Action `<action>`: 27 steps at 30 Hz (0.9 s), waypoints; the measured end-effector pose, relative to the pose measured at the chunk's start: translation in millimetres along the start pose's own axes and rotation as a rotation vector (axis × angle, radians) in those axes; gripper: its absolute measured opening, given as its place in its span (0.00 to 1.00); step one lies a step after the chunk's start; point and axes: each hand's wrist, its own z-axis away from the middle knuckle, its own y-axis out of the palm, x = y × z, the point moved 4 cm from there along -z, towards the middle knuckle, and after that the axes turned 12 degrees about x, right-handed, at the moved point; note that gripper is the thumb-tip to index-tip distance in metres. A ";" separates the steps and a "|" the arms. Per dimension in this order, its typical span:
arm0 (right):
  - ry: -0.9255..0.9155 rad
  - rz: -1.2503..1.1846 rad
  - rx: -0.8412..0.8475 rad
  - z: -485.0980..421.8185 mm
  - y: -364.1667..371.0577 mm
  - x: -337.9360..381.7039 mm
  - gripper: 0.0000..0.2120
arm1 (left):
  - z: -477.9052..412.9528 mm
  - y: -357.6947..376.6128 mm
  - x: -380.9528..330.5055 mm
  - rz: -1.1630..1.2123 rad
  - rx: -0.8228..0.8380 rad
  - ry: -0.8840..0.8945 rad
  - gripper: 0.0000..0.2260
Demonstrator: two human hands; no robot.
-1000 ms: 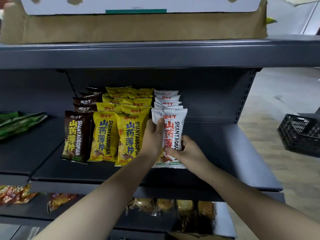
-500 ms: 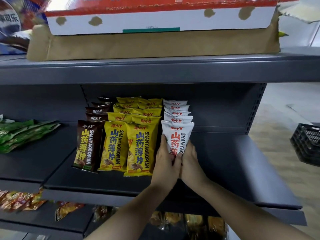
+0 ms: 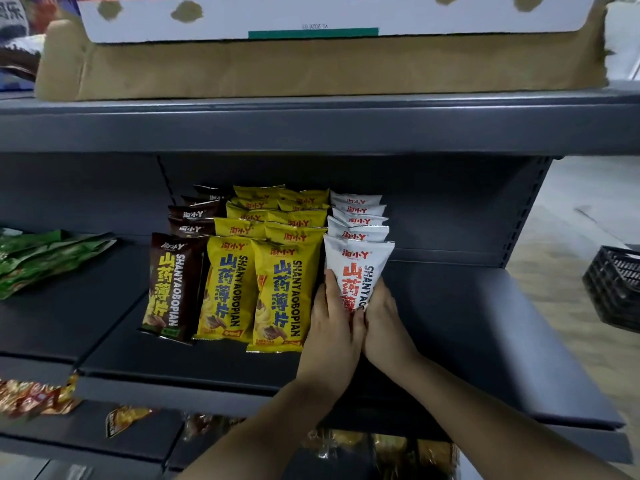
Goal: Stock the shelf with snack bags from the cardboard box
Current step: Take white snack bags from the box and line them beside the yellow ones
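A white snack bag [image 3: 358, 263] with red lettering stands at the front of the white row on the dark grey shelf [image 3: 467, 341]. My left hand [image 3: 332, 327] and my right hand [image 3: 384, 323] cup its lower half from either side, palms nearly touching below it. Its bottom is hidden behind my hands. To its left stand rows of yellow bags [image 3: 277, 292] and brown bags [image 3: 173, 285]. A cardboard box [image 3: 311, 67] sits on the shelf above, with a white box lying in it.
Green packets [image 3: 45, 258] lie on the shelf at far left. Orange and gold snack packs [image 3: 34, 396] fill the lower shelf. A black plastic crate [image 3: 616, 289] stands on the floor at right. Bare shelf lies right of the white row.
My hands came together round the bottom of the white bag, which now stands more upright in its row. The view has shifted slightly.
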 end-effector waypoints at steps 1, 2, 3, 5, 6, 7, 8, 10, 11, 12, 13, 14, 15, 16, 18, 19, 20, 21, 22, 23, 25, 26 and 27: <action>-0.006 -0.024 0.008 1.1 0.5 -0.7 0.33 | 6.7 -5.0 -1.7 -0.023 -0.006 0.031 0.35; -0.001 -0.079 0.012 2.0 1.2 -1.5 0.34 | 14.7 -11.5 -2.7 -0.060 -0.032 0.087 0.32; 0.006 -0.137 0.009 3.2 1.2 -3.4 0.36 | 23.4 -18.7 -1.4 -0.108 -0.074 0.161 0.29; 0.023 -0.205 -0.016 6.1 -1.3 -4.9 0.36 | 37.4 -32.7 8.9 -0.188 -0.167 0.277 0.24; 0.036 -0.229 -0.014 7.2 -2.8 -5.0 0.34 | 40.7 -39.7 17.2 -0.221 -0.204 0.283 0.24; 0.043 -0.250 0.005 8.5 -4.5 -3.8 0.32 | 41.2 -46.3 26.9 -0.248 -0.230 0.251 0.24; 0.045 -0.270 0.025 8.8 -5.9 -2.5 0.31 | 39.1 -51.8 36.8 -0.261 -0.239 0.199 0.26; 0.061 -0.274 0.030 7.4 -8.7 0.8 0.29 | 30.7 -56.7 53.9 -0.253 -0.205 0.107 0.30; 0.067 -0.269 0.027 5.8 -8.7 3.4 0.28 | 26.0 -56.3 60.0 -0.231 -0.169 0.075 0.33; 0.068 -0.271 0.026 3.5 -6.9 7.0 0.27 | 21.4 -54.9 64.4 -0.194 -0.132 0.051 0.35; 0.068 -0.271 0.025 1.2 -4.1 10.8 0.26 | 16.8 -52.7 67.3 -0.150 -0.100 0.032 0.38; 0.066 -0.263 0.021 -1.3 -0.5 13.8 0.26 | 12.5 -50.5 68.2 -0.109 -0.076 0.020 0.39; 0.062 -0.249 0.009 -3.8 3.0 16.2 0.27 | 9.2 -48.5 68.0 -0.075 -0.062 0.012 0.40; 0.056 -0.230 -0.010 -6.2 5.6 17.3 0.28 | 6.4 -46.9 67.2 -0.052 -0.059 0.013 0.39; 0.056 -0.183 -0.057 -10.2 9.4 17.8 0.30 | 2.6 -44.8 66.5 -0.046 -0.079 0.023 0.39; 0.066 -0.150 -0.085 -11.7 11.0 16.9 0.31 | 1.6 -44.8 66.7 -0.049 -0.090 0.026 0.39; 0.082 -0.106 -0.117 -12.6 12.6 16.2 0.33 | 0.4 -45.1 67.3 -0.055 -0.104 0.031 0.38; 0.099 -0.048 -0.153 -13.2 13.9 16.2 0.35 | -0.5 -46.2 67.7 -0.063 -0.122 0.045 0.38; 0.112 0.008 -0.191 -13.5 15.1 17.5 0.37 | -1.7 -47.5 67.8 -0.070 -0.143 0.059 0.36; 0.124 0.055 -0.226 -13.5 16.1 18.6 0.38 | -2.9 -48.5 68.4 -0.071 -0.160 0.069 0.35; 0.146 0.102 -0.266 -12.7 18.0 20.5 0.40 | -4.8 -48.9 69.2 -0.081 -0.184 0.082 0.35; 0.147 0.099 -0.270 -12.4 18.8 20.1 0.40 | -5.2 -49.2 69.7 -0.095 -0.195 0.094 0.35; 0.145 0.084 -0.262 -12.3 19.2 18.6 0.40 | -5.3 -49.4 70.7 -0.104 -0.203 0.103 0.35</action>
